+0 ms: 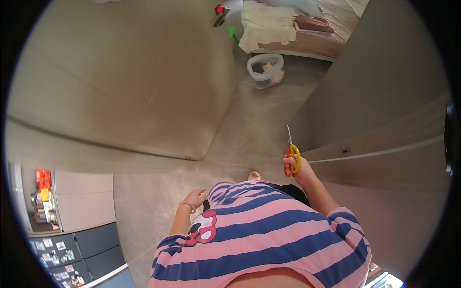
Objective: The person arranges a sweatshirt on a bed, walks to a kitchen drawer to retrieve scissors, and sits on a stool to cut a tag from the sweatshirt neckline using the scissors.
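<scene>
My right hand (298,169) is closed around the handles of a pair of scissors (295,158), one handle loop yellow and one red. The metal blades point away from me, over the floor. My left hand (197,198) hangs by my left side with a bracelet on the wrist; its fingers are apart and it holds nothing that I can see. Farther ahead, a bin with a clear plastic liner (265,68) stands on the grey floor with some waste in it.
A wall (126,79) rises at the left, and an open door (374,90) stands at the right. Beyond the bin is a bed (306,43) with white cloth on it. Dark cabinets (97,241) with pictures stand at the lower left, near a shelf.
</scene>
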